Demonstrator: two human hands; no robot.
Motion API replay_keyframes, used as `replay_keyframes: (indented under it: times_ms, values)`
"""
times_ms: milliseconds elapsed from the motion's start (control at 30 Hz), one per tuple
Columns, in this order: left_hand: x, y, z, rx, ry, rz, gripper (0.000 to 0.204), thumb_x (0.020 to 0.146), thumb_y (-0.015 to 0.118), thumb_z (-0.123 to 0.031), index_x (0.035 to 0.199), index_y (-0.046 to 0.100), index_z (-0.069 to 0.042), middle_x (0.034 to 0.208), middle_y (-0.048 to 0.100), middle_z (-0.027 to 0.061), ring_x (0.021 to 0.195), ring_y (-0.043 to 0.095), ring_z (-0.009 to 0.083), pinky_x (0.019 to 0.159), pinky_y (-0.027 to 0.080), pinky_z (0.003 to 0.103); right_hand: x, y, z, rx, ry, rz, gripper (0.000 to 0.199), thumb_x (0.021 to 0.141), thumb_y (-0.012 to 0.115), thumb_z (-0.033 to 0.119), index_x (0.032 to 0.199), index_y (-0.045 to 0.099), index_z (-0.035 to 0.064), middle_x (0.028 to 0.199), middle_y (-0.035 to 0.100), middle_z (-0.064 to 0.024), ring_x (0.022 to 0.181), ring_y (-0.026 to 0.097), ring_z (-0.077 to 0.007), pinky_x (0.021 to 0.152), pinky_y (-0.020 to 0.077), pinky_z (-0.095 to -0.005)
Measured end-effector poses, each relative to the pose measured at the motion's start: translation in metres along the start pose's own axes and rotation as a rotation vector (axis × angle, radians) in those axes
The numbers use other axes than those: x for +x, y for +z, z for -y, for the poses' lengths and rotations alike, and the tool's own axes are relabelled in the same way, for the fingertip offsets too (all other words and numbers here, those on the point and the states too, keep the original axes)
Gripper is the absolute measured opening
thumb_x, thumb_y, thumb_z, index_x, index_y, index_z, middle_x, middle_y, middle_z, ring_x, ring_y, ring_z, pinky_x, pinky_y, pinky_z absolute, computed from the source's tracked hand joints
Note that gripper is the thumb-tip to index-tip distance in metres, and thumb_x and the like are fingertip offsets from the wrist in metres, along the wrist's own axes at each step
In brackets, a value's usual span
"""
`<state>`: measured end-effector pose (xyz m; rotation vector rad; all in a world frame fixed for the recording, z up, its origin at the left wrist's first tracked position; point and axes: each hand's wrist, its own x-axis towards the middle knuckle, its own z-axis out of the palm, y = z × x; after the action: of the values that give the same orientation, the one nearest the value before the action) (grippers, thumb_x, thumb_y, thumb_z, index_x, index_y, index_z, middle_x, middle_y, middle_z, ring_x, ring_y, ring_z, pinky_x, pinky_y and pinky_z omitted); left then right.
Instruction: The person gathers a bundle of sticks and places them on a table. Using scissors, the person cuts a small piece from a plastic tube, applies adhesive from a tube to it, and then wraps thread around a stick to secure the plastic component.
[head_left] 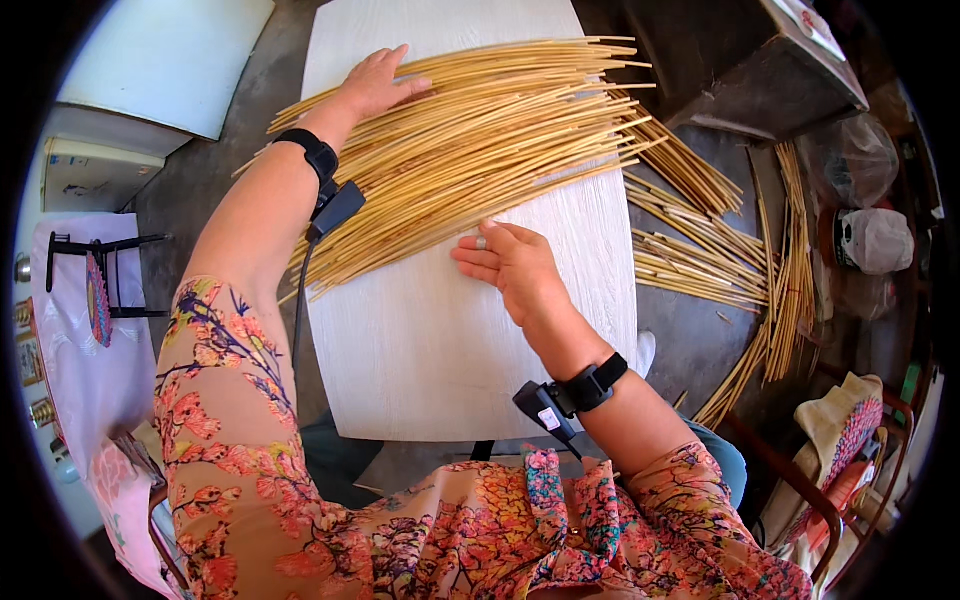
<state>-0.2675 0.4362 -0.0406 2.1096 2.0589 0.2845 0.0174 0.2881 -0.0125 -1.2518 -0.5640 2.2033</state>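
Observation:
A broad layer of long yellow-brown reed stalks (480, 130) lies crosswise over the far half of the pale wood-grain table (420, 370). Many of the stalk ends stick out past both long sides. My left hand (375, 85) rests on the far left part of the layer, its fingers and thumb apart. At the near edge of the stalks is my right hand (510, 262), palm turned inward and fingers extended, wearing a ring. Its fingertips are close to the nearest stalks; whether they touch I cannot tell. Each wrist carries a black strap with a small device.
More stalk bundles (700, 245) lie on the floor right of the table. A dark cabinet (750, 70) stands at the far right, with plastic bags (875, 240) near it. Chairs flank me, and a cloth-covered surface (85, 300) with a small black stand is at left.

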Motion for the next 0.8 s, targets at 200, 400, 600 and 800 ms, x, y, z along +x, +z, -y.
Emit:
replay_keyframes:
  times_ms: [200,400,600,800]
  values:
    - [0.005,0.006,-0.015,-0.027,-0.044,0.084,0.084,0.07,0.053,-0.071,0.118,0.051,-0.001,0.115,0.049,0.0176,0.107,0.046,0.0325,0.093,0.038,0.039,-0.001,0.011,0.004,-0.008,-0.033,-0.057,0.042,0.091,0.049,0.022,0.112,0.042,-0.0138,0.102,0.053,-0.0211,0.096,0.057,-0.0299,0.084,0.0478,-0.0359]
    - [-0.062,-0.002,-0.051,-0.234,0.073,0.25,0.098,0.05,0.07,-0.068,0.114,0.049,0.004,0.114,0.049,0.0212,0.106,0.046,0.0341,0.091,0.039,0.038,0.001,0.015,0.006,0.081,-0.024,-0.118,0.038,0.091,0.047,0.021,0.108,0.043,-0.0126,0.101,0.052,-0.02,0.095,0.057,-0.0304,0.082,0.0482,-0.0365]
    - [-0.132,-0.004,-0.107,-0.236,0.045,0.353,0.096,0.037,0.083,-0.053,0.107,0.049,0.003,0.106,0.053,0.0216,0.101,0.052,0.0349,0.087,0.043,0.037,0.005,0.009,-0.009,0.177,-0.104,-0.072,0.035,0.091,0.05,0.024,0.106,0.047,-0.0076,0.099,0.056,-0.0154,0.087,0.057,-0.021,0.073,0.048,-0.0325]
    - [-0.163,-0.027,-0.163,-0.312,-0.199,0.422,0.068,0.042,0.083,-0.024,0.097,0.051,0.001,0.09,0.06,0.0197,0.083,0.06,0.0325,0.075,0.047,0.035,-0.012,0.004,-0.032,0.123,-0.28,-0.088,0.035,0.085,0.062,0.019,0.107,0.049,-0.0047,0.097,0.059,-0.012,0.081,0.058,-0.0177,0.065,0.047,-0.0284]
